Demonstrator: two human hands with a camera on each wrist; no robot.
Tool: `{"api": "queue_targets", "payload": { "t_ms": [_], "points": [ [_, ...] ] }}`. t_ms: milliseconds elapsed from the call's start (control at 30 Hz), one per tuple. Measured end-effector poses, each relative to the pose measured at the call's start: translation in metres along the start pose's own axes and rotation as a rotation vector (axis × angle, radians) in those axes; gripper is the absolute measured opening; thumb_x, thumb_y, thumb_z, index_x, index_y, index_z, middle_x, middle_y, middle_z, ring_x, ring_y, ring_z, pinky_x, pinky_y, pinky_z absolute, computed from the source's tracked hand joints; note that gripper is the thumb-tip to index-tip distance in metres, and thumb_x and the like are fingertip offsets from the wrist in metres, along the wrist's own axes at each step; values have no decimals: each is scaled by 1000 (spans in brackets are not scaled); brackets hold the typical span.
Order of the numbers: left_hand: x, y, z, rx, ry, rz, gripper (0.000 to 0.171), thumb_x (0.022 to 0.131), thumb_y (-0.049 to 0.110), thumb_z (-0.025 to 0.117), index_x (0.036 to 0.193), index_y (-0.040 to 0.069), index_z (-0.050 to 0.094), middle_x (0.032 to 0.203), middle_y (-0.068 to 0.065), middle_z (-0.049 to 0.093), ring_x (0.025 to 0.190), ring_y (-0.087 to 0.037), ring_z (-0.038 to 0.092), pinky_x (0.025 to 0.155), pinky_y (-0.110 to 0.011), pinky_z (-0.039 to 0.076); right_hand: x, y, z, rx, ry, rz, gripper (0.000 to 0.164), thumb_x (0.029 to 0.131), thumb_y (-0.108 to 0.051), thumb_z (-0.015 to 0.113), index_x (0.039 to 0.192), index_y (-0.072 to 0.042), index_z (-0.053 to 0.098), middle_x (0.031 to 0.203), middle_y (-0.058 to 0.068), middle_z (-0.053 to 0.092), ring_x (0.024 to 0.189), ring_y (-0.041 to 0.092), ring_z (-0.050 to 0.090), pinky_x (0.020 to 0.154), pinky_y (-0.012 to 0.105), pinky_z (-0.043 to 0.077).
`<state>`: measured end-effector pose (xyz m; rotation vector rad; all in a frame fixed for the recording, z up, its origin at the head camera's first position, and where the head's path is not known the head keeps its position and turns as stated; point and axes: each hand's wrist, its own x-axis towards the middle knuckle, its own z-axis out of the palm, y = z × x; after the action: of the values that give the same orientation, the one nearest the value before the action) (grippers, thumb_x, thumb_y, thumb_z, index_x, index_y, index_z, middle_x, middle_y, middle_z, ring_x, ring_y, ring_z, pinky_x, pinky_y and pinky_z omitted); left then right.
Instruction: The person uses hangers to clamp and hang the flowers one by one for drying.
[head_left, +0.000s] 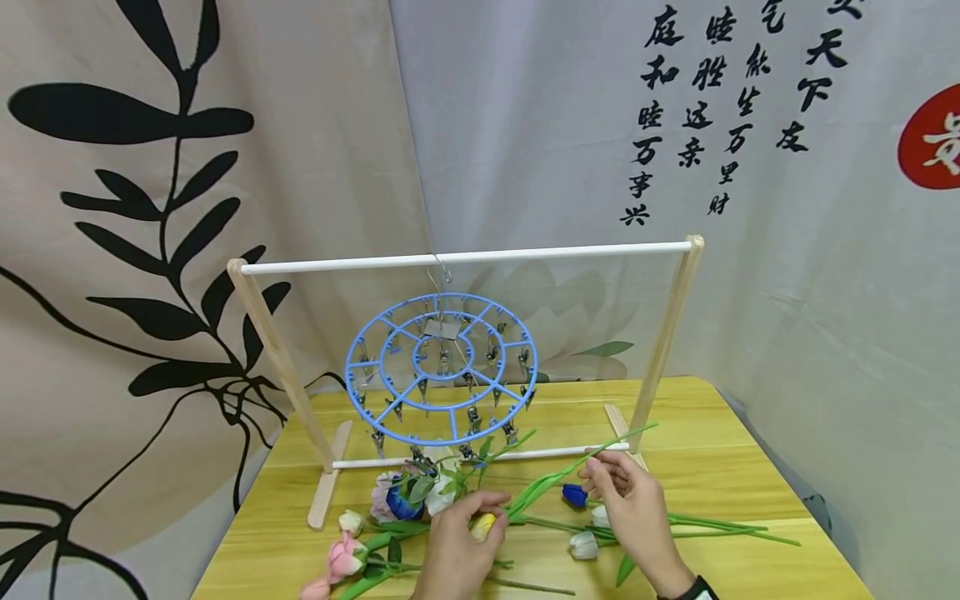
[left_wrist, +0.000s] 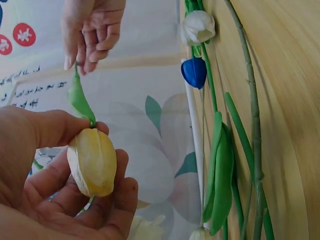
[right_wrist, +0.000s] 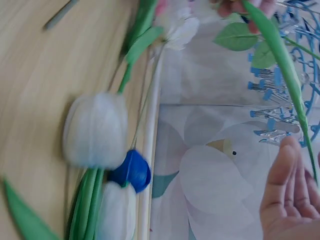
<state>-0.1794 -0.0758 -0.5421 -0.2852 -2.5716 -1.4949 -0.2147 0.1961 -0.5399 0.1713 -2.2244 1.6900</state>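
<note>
My left hand [head_left: 461,546] pinches a yellow artificial tulip [left_wrist: 92,162] just below its bloom, thumb on top and fingers curled beneath. From there the tulip's green leaf and stem [head_left: 551,482] slant up to the right. My right hand [head_left: 630,508] has its thumb and fingertips at the thin stem, whose end sticks out past them. Below the right hand lie white tulips [head_left: 583,546] and a blue tulip [head_left: 574,497]. Near the left hand lie pink flowers [head_left: 346,557] and a blue rose-like bloom [head_left: 405,502].
Behind the hands, a blue round clip hanger [head_left: 441,442] hangs from the white bar [head_left: 562,252] of a wooden-legged rack [head_left: 667,333]. Many small metal clips dangle from it. The rack stands on the wooden table [head_left: 757,483], before a printed curtain [head_left: 825,275].
</note>
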Motion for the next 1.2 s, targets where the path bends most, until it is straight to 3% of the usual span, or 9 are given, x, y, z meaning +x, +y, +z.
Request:
{"api": "queue_targets", "payload": {
  "t_ms": [200,433,533,667,767,900,1067,1200],
  "points": [
    [-1,-3,-2,3,-52,37,23,106,17,88,126,28,87,112,13,86,106,-5,80,103,-38,69,3,-9,0,138,18,-16,22,119,-15,69,116,5,76,100,20,85,81,18,84,74,32,72],
    [-4,5,-5,104,-73,130,30,109,20,85,139,20,84,135,-1,87,124,-28,84,104,-46,71,7,-18,-4,171,34,-43,22,120,-12,68,114,8,75,98,19,85,83,20,84,74,32,72],
    [-7,15,-6,192,-33,205,32,109,18,84,141,16,83,136,-6,86,124,-31,84,103,-50,72,9,-20,-8,172,44,-56,21,119,-11,68,117,9,75,98,18,84,83,18,84,74,32,72],
    [-10,29,-5,275,85,286,32,106,12,85,137,7,83,134,-13,87,120,-34,87,99,-50,74,11,-22,-11,153,48,-96,17,119,-9,68,120,6,76,99,13,84,84,18,84,74,32,72],
    [-12,39,-5,276,153,265,33,105,11,85,136,1,82,130,-19,87,108,-34,88,89,-43,75,12,-25,-11,133,36,-142,14,119,-8,69,120,3,77,99,15,84,85,18,84,74,32,71],
    [-9,48,-6,260,189,199,41,108,16,83,142,-6,77,123,-23,87,97,-35,88,79,-38,74,12,-29,-8,105,10,-204,10,118,-6,69,119,0,77,98,16,83,85,17,83,75,32,71],
    [-7,52,-5,286,201,138,56,109,20,83,150,-14,68,132,-32,83,112,-49,86,89,-53,75,13,-34,-2,74,-7,-266,9,117,-2,70,116,-3,78,95,1,82,82,13,82,73,30,70],
    [-6,51,-4,255,166,53,64,111,25,82,157,-15,61,152,-39,70,132,-59,76,105,-65,68,14,-39,3,75,-25,-313,10,115,1,70,116,-4,79,94,6,82,82,13,82,73,30,71]
  ]
}}
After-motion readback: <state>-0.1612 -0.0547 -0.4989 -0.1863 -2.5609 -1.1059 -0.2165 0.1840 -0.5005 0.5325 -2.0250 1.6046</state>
